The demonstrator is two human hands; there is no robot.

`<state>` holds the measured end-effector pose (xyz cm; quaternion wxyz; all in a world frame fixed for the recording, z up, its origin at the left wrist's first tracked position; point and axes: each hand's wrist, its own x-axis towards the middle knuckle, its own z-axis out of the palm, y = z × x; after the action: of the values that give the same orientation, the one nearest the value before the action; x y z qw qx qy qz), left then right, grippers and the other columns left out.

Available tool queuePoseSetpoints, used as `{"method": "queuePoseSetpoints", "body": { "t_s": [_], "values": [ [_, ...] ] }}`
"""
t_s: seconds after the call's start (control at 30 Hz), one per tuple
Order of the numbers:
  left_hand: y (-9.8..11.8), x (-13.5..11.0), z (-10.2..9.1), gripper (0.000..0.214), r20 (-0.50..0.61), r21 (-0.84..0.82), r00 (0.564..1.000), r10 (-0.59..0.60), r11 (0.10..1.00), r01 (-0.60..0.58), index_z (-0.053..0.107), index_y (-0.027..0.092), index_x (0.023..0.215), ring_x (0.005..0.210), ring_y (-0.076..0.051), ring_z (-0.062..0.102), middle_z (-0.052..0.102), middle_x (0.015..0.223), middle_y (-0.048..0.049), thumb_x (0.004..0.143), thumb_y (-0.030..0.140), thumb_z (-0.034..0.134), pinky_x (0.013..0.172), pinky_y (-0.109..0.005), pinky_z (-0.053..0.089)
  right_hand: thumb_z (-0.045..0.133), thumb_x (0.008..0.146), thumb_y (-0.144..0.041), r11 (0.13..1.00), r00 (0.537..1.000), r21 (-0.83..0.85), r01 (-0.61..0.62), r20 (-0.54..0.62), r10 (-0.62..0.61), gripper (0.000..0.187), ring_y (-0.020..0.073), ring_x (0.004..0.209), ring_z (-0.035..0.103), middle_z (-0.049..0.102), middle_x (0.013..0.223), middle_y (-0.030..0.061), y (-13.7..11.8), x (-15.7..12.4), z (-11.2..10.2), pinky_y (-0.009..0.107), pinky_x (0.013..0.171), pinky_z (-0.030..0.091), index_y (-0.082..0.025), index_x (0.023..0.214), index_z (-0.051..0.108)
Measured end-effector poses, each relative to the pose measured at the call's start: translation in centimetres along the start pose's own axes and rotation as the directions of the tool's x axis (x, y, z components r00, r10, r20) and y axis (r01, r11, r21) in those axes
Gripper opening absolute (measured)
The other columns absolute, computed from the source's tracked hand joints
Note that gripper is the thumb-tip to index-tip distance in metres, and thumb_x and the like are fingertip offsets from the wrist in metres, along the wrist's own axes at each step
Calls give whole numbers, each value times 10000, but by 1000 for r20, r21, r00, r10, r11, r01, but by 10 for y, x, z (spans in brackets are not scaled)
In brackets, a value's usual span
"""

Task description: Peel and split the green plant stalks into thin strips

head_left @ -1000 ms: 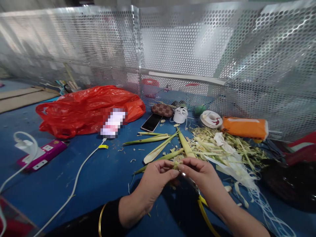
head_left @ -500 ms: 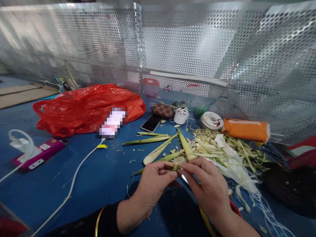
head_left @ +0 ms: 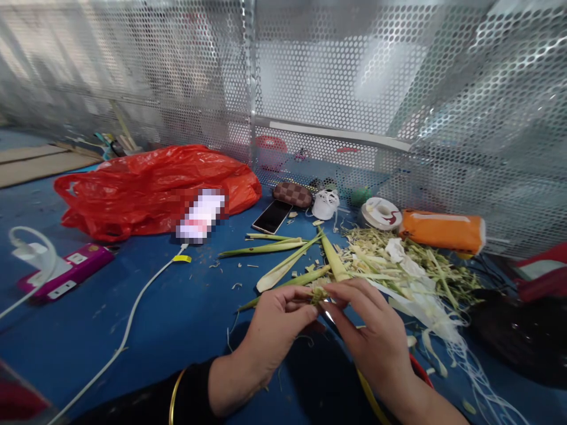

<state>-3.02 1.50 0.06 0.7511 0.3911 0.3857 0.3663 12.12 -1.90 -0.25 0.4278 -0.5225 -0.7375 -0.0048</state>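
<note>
Between my two hands, low in the middle of the head view, is a small greenish piece of plant material (head_left: 318, 294); its exact form is too small to make out. My left hand (head_left: 268, 333) pinches it from the left with thumb and fingers. From the right, the fingertips of my right hand (head_left: 374, 327) close on the same piece. A shiny metal edge (head_left: 328, 316) shows beneath the right fingers, the rest of it hidden. Just beyond the hands lie long pale-green leaf sheaths (head_left: 333, 260) and a split, hollow one (head_left: 283, 268).
A heap of shredded plant strips (head_left: 367, 251) lies right, with white strings (head_left: 469, 360) trailing forward. Behind are a tape roll (head_left: 368, 215), an orange packet (head_left: 443, 230) and a dark phone (head_left: 272, 217). Left are a red plastic bag (head_left: 133, 189), a lit phone (head_left: 201, 215) and a purple power strip (head_left: 86, 265).
Both hands stay in nearly the same place around the plant piece. My right fingers have shifted slightly over it, and less of the metal edge shows.
</note>
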Motion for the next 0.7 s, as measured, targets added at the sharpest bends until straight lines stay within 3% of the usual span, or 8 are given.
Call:
{"method": "queuePoseSetpoints", "body": {
  "t_s": [0.17,0.33,0.4,0.47,0.57,0.6,0.7],
  "values": [
    [0,-1,1,231,-9,0,1000,-15,1000,15,693,110,836,612,-132,638,714,762,-57,647,226,758,658,-272,523,580,864,-112,997,998,-31,66,0,-66,114,175,736,577,622,811,33,1,-2,2,332,675,432,-207,872,641],
    [2,-1,1,271,-28,-51,999,-30,998,29,674,110,842,589,-134,647,719,765,-57,624,234,776,632,-260,520,559,873,-150,991,998,124,-53,52,47,102,153,717,591,616,765,13,-4,10,-9,275,645,467,-209,802,601],
    [4,0,0,276,-39,-51,999,-26,998,24,666,107,875,583,-126,652,729,794,-71,653,241,760,630,-245,509,532,881,-177,990,985,106,-92,157,75,100,148,689,601,619,749,6,-6,16,-21,255,607,475,-216,805,584],
    [7,0,-2,273,-67,-49,997,-28,998,25,646,113,917,590,-121,662,738,841,-86,689,236,733,628,-232,495,529,854,-183,996,927,-42,-77,366,86,81,161,654,617,635,745,6,-4,15,-36,257,554,469,-223,806,580],
    [9,1,-6,253,-102,-83,994,-46,996,38,611,129,940,595,-116,668,739,894,-91,724,229,697,634,-230,487,601,697,-163,958,772,-278,76,624,120,89,192,545,633,652,715,23,10,-3,-52,266,446,440,-216,768,595],
    [10,2,-7,247,-103,-100,993,-51,994,41,607,130,939,595,-113,666,737,906,-92,730,231,691,646,-235,489,590,666,-142,940,754,-324,103,642,139,161,192,524,636,662,719,33,18,-14,-54,263,433,440,-210,810,614],
    [11,4,-10,249,-96,-136,994,-56,990,43,608,125,939,598,-106,657,731,935,-98,733,239,690,676,-250,493,524,620,-73,902,778,-374,216,624,72,475,196,580,669,694,830,84,44,-47,-53,238,444,470,-193,1067,629]
  ]
}}
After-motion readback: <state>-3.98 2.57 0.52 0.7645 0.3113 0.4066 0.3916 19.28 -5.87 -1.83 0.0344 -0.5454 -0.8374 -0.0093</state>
